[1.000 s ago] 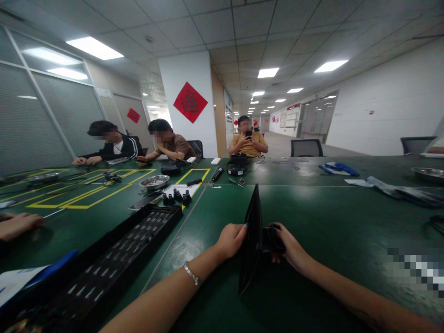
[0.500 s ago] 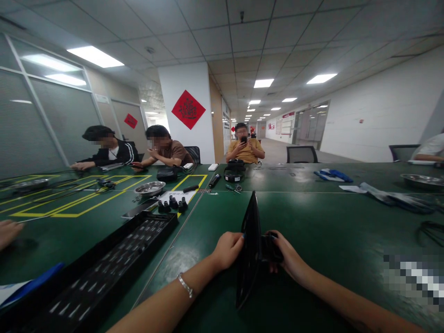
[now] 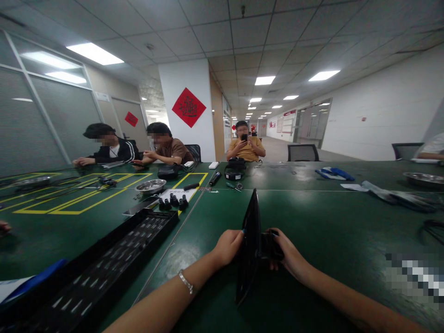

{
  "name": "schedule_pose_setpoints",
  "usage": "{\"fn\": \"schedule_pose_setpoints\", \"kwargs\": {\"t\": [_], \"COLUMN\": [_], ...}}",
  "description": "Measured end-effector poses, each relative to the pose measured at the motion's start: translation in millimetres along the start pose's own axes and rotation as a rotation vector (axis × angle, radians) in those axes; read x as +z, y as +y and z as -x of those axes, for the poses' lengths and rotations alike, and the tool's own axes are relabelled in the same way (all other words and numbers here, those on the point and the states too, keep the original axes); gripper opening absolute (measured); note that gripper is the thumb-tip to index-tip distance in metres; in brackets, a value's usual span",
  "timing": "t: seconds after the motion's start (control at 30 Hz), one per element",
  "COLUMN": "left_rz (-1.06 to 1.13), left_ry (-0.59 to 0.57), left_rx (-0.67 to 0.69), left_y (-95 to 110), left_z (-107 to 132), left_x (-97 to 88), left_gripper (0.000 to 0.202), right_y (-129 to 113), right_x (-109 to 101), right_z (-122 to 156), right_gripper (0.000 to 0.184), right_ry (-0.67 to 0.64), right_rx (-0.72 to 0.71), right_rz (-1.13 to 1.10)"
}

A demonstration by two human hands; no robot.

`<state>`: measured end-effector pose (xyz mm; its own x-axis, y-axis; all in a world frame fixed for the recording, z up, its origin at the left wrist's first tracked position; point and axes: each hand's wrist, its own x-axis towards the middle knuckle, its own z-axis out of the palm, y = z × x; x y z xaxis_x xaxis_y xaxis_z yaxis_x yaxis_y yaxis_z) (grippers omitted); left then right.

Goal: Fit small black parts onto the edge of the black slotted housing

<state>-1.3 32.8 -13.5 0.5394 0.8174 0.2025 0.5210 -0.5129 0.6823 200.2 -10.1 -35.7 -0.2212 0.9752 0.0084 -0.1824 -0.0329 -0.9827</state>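
Left hand [image 3: 227,246] steadies the upright black panel [image 3: 249,245] edge-on while right hand [image 3: 289,259], closed, presses a small black part [image 3: 269,245] against it; seating it squarely looks like the next need.

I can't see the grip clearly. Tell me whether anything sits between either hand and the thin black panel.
Nothing visible does. The left hand grips the upright black panel on its left face, and the right hand presses a small black part against its right face.
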Motion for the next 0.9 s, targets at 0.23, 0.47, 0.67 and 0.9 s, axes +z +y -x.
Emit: {"fn": "schedule_pose_setpoints", "kwargs": {"t": [0.23, 0.47, 0.67, 0.9], "left_rz": [0.033, -0.05, -0.042, 0.036], "left_ry": [-0.032, -0.041, -0.054, -0.041], "left_rx": [-0.022, 0.053, 0.065, -0.038], "left_y": [-2.5, 1.7, 0.0, 4.7], "left_z": [0.3, 1.7, 1.3, 2.4], "left_x": [-0.9, -4.3, -5.1, -2.9], "left_gripper": [0.052, 0.046, 0.042, 0.059], "right_y": [4.1, 6.8, 6.0, 2.6], "right_x": [-1.8, -3.3, -3.1, -1.7], "right_z": [-1.6, -2.6, -1.5, 0.0], "right_gripper": [0.038, 0.042, 0.039, 0.04], "right_ry": [-0.015, 0.004, -0.002, 0.0], "right_rx": [-0.011, -0.006, 0.002, 0.007], "right_rz": [-0.001, 0.006, 0.005, 0.019]}}
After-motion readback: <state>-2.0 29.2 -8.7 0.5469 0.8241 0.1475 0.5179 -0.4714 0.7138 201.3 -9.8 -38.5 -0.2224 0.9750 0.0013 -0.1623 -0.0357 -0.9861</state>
